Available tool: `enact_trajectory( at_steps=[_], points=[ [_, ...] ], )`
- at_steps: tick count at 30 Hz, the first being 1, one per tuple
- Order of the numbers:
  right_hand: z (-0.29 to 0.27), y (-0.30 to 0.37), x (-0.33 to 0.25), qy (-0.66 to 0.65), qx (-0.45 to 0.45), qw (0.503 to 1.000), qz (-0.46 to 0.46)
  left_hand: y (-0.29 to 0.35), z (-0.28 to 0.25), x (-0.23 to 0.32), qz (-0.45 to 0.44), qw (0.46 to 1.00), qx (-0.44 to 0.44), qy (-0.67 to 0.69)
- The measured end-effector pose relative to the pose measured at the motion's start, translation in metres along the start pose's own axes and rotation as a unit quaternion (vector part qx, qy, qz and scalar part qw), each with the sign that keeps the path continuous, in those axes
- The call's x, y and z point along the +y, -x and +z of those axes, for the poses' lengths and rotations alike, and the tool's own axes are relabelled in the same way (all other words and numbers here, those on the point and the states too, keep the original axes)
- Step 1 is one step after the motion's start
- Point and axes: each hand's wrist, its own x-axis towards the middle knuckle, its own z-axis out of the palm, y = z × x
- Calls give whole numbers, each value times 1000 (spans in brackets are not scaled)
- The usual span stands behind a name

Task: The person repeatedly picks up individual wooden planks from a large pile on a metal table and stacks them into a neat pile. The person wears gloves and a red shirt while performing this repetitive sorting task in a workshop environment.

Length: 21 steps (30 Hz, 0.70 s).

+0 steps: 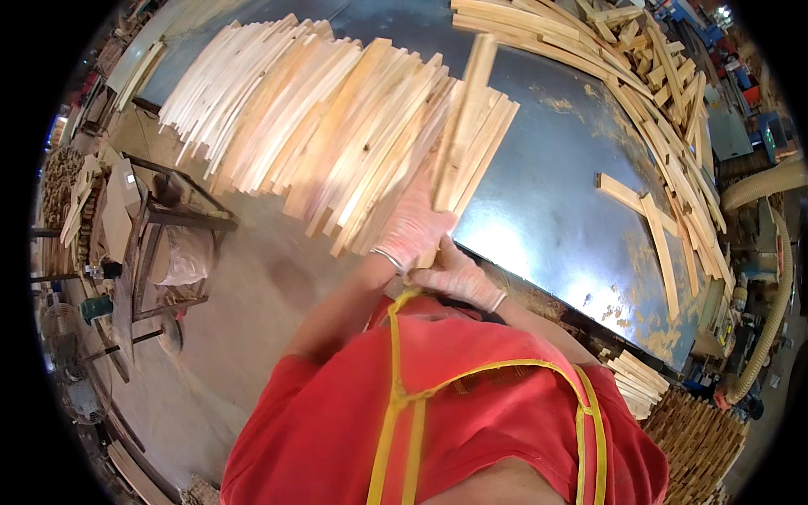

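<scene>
A light wooden strip (pixel 465 118) lies lengthwise over the right end of a wide row of wooden strips (pixel 337 126), its far end past theirs. My left hand (pixel 414 223), in a pale knit glove, is closed around the strip near its near end. Closer to my body, my right hand (pixel 461 276), gloved alike, closes on the strip's near end, with its fingertips partly hidden. The row's strips lie side by side on a dark, shiny metal table (pixel 539 177), their near ends uneven and jutting past its edge.
Long boards (pixel 673 202) and a jumbled heap of offcuts (pixel 665 67) line the table's right and far sides. Two loose strips (pixel 661 252) cross there. On the left stand a metal-framed cart (pixel 181 219) and a fan (pixel 71 353). Stacked strips (pixel 694 438) sit at lower right, near a hose (pixel 778 295).
</scene>
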Motion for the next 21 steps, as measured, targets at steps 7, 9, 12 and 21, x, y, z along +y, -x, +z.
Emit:
enact_trajectory(
  at_steps=[7, 9, 12, 21],
  points=[
    [-117, -14, -49, -72, 59, 995, 46, -26, -115, -87, -93, 979, 83, -160],
    [-160, -58, -41, -96, 14, 995, -19, -40, -121, -130, -122, 940, 105, -301],
    [-200, -137, -84, 217, 149, 964, -46, -42, -119, -130, -99, 955, 123, -253],
    [-255, -382, -122, 550, 36, 830, -90, -108, -15, -83, 77, 928, 138, -337]
  ],
)
